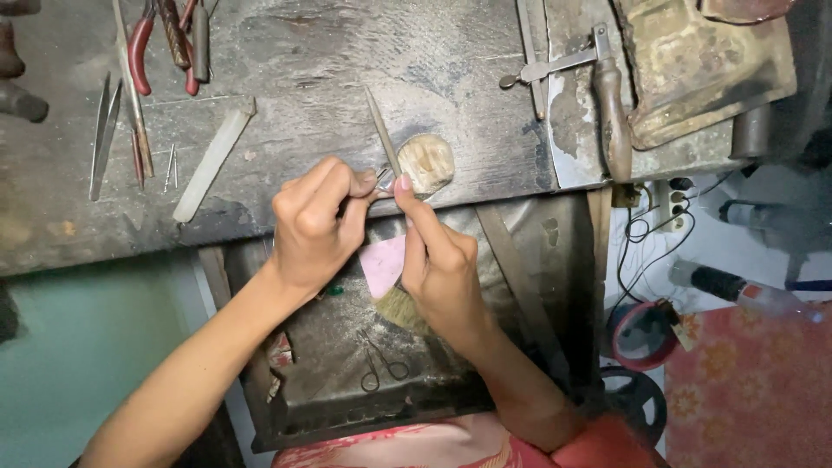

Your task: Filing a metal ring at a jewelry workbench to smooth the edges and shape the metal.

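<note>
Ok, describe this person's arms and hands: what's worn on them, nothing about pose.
Both forearms are bare from the lower edge of the picture up to the wrist, with no sleeves, gloves, watch or bracelets in view. The left hand and right hand show no rings. The right thumbnail looks pale pink. Red patterned clothing shows at the bottom edge.

Worn dark wooden workbench (pixel 364 61), surface scratched and stained. At its far left: red-handled pliers (pixel 139 54), steel tweezers (pixel 104 134) and a flat pale stick (pixel 214 159) lying diagonally. At the right: a long hinged metal tool with a brown wooden handle (pixel 611 113), beside a battered brass-coloured plate (pixel 702 65). Below the bench edge, a dark metal tray (pixel 347 347) holds small scissors (pixel 381 368), a bristle brush (pixel 403 308) and a pink paper scrap (pixel 384 264). Black cables (pixel 641 251) hang at the right, above a red patterned mat (pixel 750 390).
</note>
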